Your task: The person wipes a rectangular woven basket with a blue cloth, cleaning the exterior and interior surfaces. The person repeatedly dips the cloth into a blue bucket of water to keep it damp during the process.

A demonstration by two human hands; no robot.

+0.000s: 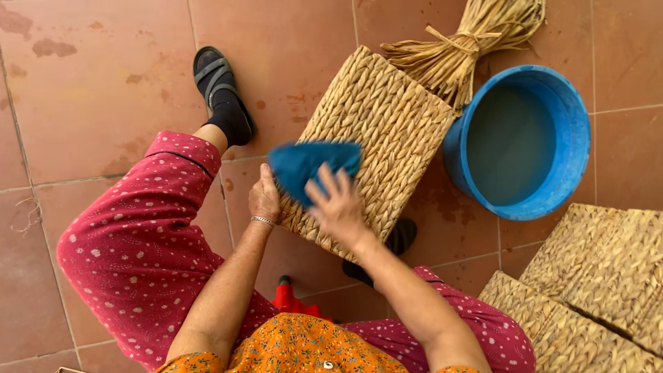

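I see my left hand (264,197) gripping the near edge of the woven basket (376,138) on the floor. My right hand (338,207), fingers spread, presses a blurred blue cloth (311,164), probably, onto it.

A blue cloth (311,166) is lying against a straw-coloured woven basket (376,138), beside a blue tub (545,200), pink white-dotted trousers (138,235) and reddish-brown floor tiles (97,76).

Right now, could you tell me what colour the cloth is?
Blue; the cloth shows in the head view, blurred.
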